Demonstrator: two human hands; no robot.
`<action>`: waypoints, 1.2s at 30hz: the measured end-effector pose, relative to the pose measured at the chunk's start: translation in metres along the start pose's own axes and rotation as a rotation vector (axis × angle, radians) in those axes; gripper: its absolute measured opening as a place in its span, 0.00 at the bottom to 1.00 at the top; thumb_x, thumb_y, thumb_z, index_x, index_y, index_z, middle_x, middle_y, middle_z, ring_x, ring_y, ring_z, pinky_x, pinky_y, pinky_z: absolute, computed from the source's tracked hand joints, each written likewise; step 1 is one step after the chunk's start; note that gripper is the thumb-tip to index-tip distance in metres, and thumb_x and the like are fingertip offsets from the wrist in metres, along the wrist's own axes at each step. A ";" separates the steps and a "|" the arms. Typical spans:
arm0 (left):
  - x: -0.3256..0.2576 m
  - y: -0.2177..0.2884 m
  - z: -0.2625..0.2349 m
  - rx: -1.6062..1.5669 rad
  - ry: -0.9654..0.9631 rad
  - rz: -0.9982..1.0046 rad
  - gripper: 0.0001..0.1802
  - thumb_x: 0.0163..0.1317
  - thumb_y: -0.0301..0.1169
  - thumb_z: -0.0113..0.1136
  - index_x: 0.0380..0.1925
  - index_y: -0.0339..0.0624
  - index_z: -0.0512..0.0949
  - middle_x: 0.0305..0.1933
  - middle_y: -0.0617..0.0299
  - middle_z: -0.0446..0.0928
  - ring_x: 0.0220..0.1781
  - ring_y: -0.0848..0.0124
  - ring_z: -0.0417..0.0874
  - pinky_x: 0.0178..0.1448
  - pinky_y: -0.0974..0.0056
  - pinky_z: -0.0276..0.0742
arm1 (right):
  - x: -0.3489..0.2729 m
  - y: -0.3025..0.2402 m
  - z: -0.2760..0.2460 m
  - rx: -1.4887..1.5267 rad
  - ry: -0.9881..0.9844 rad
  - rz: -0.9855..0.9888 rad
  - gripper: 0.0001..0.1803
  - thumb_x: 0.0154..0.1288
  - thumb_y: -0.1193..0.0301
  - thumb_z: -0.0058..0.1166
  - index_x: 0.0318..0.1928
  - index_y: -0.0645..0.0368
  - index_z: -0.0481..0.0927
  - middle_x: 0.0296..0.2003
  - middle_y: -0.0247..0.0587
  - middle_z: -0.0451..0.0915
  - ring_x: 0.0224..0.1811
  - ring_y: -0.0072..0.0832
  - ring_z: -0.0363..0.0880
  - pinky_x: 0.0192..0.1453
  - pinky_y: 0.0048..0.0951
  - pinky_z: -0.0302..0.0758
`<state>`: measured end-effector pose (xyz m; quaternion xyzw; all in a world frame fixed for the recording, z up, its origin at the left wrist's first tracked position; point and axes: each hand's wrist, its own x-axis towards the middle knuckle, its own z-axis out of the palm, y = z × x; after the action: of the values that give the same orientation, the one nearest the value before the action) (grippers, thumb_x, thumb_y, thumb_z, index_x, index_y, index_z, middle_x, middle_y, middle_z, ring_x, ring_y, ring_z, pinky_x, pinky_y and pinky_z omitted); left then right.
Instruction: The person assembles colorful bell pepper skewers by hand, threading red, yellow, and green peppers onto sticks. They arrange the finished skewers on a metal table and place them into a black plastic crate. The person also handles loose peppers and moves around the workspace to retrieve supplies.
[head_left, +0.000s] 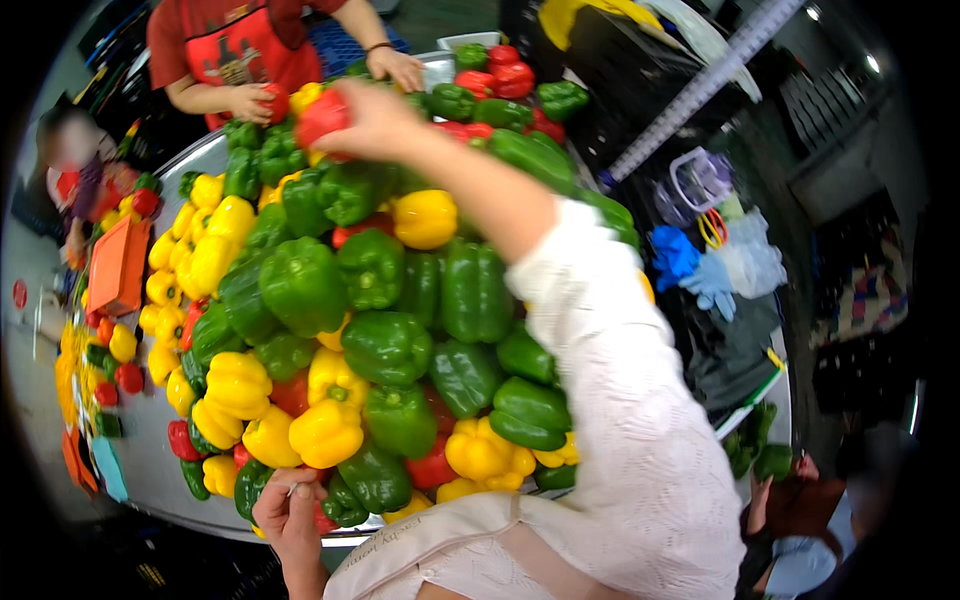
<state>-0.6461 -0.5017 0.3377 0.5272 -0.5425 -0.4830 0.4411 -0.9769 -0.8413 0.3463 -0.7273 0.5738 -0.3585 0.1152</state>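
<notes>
Stretched far across the table, my right hand [378,122] is closed round a red bell pepper [325,118], somewhat blurred by motion. My left hand [290,505] is curled at the near edge of the table, beside yellow and green peppers. A small pale bit shows between its fingers, too small to name. Below my right arm lies a big heap of bell peppers, mostly green [386,346], with yellow [326,433] and some red [432,462] among them. One yellow pepper [425,219] sits near my right wrist.
Across the metal table [150,455], a person in a red apron [250,50] holds a red pepper [274,102]. An orange crate [118,266] stands at the left. Blue gloves [675,255] and a purple basket [698,180] lie at the right. Another person [810,530] is at lower right.
</notes>
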 end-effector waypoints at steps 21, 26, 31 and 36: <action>-0.014 0.006 0.021 0.026 -0.135 0.009 0.06 0.65 0.24 0.58 0.37 0.30 0.79 0.33 0.59 0.76 0.32 0.73 0.76 0.39 0.71 0.69 | -0.266 0.154 -0.154 -0.245 -0.074 0.495 0.47 0.42 0.58 0.71 0.64 0.61 0.69 0.54 0.58 0.76 0.58 0.49 0.75 0.63 0.38 0.71; -0.022 0.011 0.022 0.044 -0.092 -0.027 0.06 0.65 0.24 0.59 0.38 0.31 0.79 0.34 0.58 0.76 0.32 0.73 0.76 0.38 0.71 0.70 | -0.191 0.112 -0.148 -0.121 0.085 0.362 0.46 0.43 0.53 0.70 0.63 0.61 0.70 0.49 0.55 0.81 0.53 0.43 0.81 0.58 0.36 0.74; -0.024 0.012 0.026 0.036 -0.079 -0.012 0.06 0.66 0.24 0.59 0.38 0.30 0.79 0.34 0.59 0.76 0.31 0.74 0.75 0.39 0.71 0.69 | -0.081 0.094 -0.127 -0.109 0.275 0.349 0.51 0.45 0.46 0.70 0.64 0.65 0.68 0.49 0.56 0.81 0.54 0.36 0.81 0.49 0.35 0.80; -0.025 0.012 0.022 0.029 -0.029 -0.043 0.07 0.66 0.25 0.59 0.38 0.30 0.80 0.33 0.60 0.75 0.32 0.74 0.75 0.40 0.71 0.69 | -0.048 0.086 -0.142 0.485 0.033 0.387 0.42 0.64 0.59 0.62 0.71 0.65 0.58 0.62 0.54 0.70 0.53 0.36 0.80 0.50 0.33 0.83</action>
<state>-0.6684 -0.4753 0.3475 0.5380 -0.5444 -0.4918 0.4150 -1.1388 -0.7903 0.3795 -0.5498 0.6013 -0.4682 0.3420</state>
